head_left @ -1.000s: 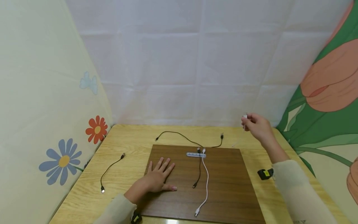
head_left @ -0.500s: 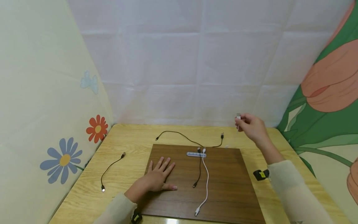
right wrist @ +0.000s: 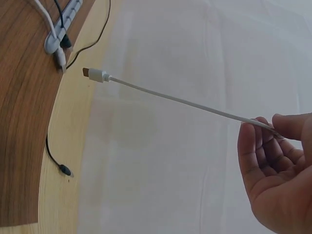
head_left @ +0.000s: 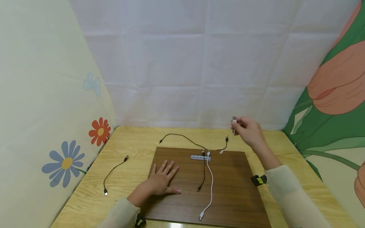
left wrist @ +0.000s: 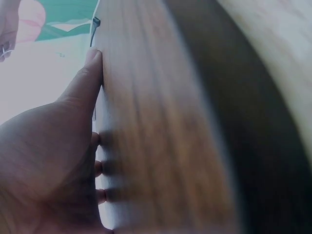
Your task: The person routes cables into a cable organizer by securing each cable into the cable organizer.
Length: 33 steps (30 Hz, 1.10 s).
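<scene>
My left hand (head_left: 161, 182) rests flat, fingers spread, on the left part of a brown wooden board (head_left: 231, 190). Raised over the board's back right corner, my right hand (head_left: 251, 133) pinches a short white USB cable (right wrist: 170, 99) near one plug. The cable's other plug (right wrist: 97, 74) hangs free, pointing toward the board's back edge. A pale grey slotted cable clip (head_left: 196, 157) lies near that edge. In its right-end slots sit a black cable (head_left: 204, 174) and a white cable (head_left: 211, 186), both trailing toward the front of the board.
Behind the board a long black cable (head_left: 182, 135) curves across the light wood table (head_left: 137, 139). Another short black cable (head_left: 112, 171) lies left of the board. White cloth (head_left: 171, 63) stands behind the table, with flower-patterned cloth on both sides.
My right hand has moved left with the white USB cable, bringing its hanging plug toward the cable clip. The left hand has stayed in place on the board.
</scene>
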Each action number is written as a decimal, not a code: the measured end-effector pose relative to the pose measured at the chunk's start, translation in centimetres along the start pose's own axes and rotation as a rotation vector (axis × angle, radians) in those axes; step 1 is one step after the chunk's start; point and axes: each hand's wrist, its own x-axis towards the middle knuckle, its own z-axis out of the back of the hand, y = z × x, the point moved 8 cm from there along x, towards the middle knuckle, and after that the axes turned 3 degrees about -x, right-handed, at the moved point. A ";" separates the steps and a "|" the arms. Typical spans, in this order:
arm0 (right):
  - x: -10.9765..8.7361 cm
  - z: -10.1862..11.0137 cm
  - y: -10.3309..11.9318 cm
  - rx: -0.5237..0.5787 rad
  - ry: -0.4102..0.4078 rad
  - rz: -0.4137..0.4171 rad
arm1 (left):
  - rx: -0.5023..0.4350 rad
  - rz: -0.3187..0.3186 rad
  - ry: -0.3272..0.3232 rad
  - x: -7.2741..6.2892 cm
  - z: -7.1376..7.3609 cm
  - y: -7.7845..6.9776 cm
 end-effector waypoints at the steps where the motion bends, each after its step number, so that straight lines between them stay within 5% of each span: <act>1: 0.0 -0.2 0.1 0.009 0.002 0.000 | -0.004 0.000 -0.001 0.0 0.0 0.0; 23: -0.1 -4.3 2.0 0.120 0.074 0.033 | -0.113 0.045 -0.002 0.9 1.2 0.0; 28: -0.2 -5.3 2.5 0.162 0.087 0.035 | -0.111 0.041 -0.065 1.8 2.3 -0.5; 33: -0.4 -6.3 3.3 0.207 0.107 0.046 | -0.118 -0.006 -0.195 3.0 4.2 -2.1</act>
